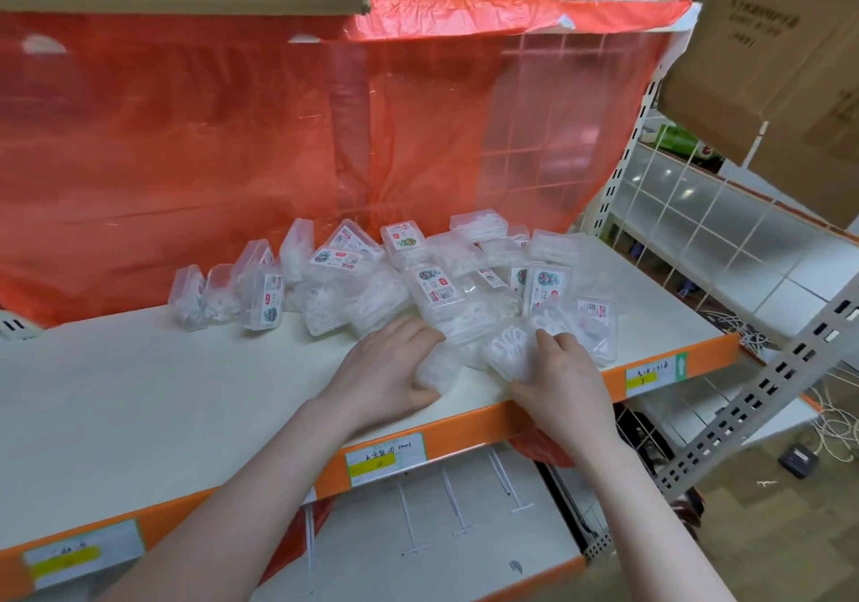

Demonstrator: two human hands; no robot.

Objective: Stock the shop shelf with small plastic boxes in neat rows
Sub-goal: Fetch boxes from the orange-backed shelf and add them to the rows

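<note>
The head view looks down at two hands on a white shelf (139,392). The left hand (388,364) curls over a small clear box (434,371) and grips it. The right hand (564,380) holds another clear box (509,353) with bent fingers. Just past both hands lies a messy pile of boxes (395,271). Behind the pile hangs a red plastic sheet (232,136).

Boxes (432,285) heaped on shelf (139,392), right of centre.

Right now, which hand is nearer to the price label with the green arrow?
Right. The right hand is just left of the price label; the left hand lies farther left.
</note>
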